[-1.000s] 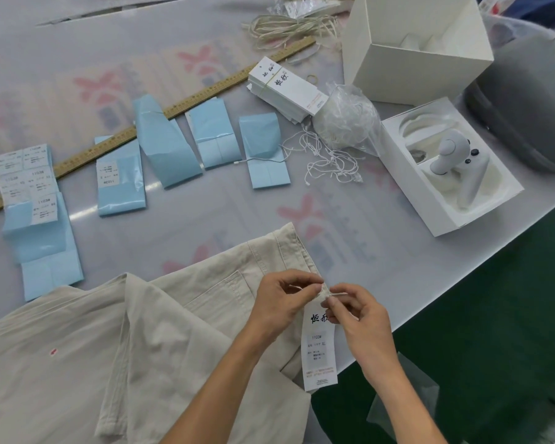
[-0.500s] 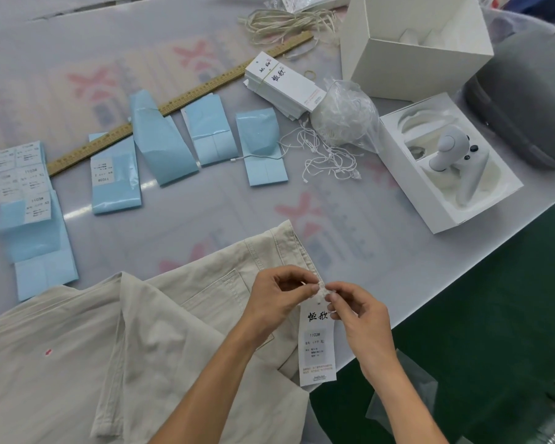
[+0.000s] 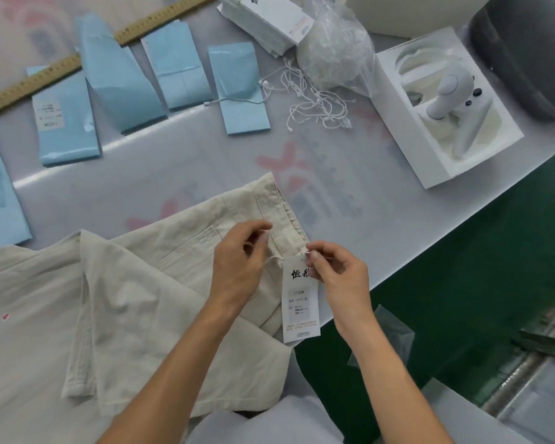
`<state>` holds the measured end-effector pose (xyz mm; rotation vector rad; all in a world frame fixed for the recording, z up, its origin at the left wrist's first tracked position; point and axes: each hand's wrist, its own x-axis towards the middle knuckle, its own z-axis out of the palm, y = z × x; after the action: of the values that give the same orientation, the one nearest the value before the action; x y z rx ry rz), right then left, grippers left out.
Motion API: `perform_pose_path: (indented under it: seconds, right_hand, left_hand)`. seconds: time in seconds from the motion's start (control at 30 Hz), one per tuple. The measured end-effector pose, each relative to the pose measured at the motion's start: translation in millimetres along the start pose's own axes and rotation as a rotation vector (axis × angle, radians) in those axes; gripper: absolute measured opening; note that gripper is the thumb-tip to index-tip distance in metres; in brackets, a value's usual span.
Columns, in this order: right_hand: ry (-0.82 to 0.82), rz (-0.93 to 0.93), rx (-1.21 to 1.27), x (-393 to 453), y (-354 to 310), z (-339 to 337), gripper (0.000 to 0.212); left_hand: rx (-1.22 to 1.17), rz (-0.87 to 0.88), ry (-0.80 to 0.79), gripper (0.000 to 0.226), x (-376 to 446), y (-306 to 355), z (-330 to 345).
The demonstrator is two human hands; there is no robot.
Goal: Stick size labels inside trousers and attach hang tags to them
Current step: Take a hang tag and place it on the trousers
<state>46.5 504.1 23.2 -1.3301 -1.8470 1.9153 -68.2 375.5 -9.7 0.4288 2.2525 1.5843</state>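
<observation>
Beige trousers (image 3: 135, 302) lie rumpled on table (image 3: 350, 187), waistband corner toward far right. White hang tag (image 3: 300, 302) hangs at waistband edge, near table's front edge. Right hand (image 3: 337, 277) pinches tag's top and string end. Left hand (image 3: 241, 261), fingers curled, pinches thin string (image 3: 271, 259) over waistband. Judgement: fabric soft, limp, bunches easily; tag light, stiff card; string fine, slippery, best held at its ends, tag by top corner.

Bare grey tabletop (image 3: 180, 174) lies open at twelve o'clock; loose white strings (image 3: 314, 104) and blue paper packets (image 3: 241, 91) crowd beyond.
</observation>
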Motion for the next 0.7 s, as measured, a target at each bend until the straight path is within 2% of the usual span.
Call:
perform_pose_path:
  seconds: [0.2,0.27,0.37,0.43,0.57,0.7]
  right_hand:
    - [0.025,0.010,0.031,0.9,5.9,4.9,0.021]
    - [0.035,0.009,0.032,1.3,6.6,5.3,0.019]
    - [0.035,0.011,0.043,1.3,6.5,5.6,0.019]
    - [0.034,0.015,0.045,1.7,6.0,5.7,0.018]
    - [0.034,0.016,0.044,2.2,6.3,6.4,0.018]
    - [0.030,0.007,0.032,2.3,8.5,6.8,0.018]
  left_hand:
    - [0.236,0.098,0.076,0.014,-19.0,-15.4,-17.9]
    - [0.302,0.134,0.033,0.008,-23.2,-16.9,-19.4]
    - [0.519,0.195,-0.113,0.023,-26.7,-17.5,-19.6]
    - [0.587,0.212,-0.150,0.020,-26.9,-13.5,-17.3]
    - [0.497,0.174,-0.100,0.009,-24.6,-8.7,-20.1]
    - [0.296,0.121,-0.044,0.008,-18.6,-3.3,-20.5]
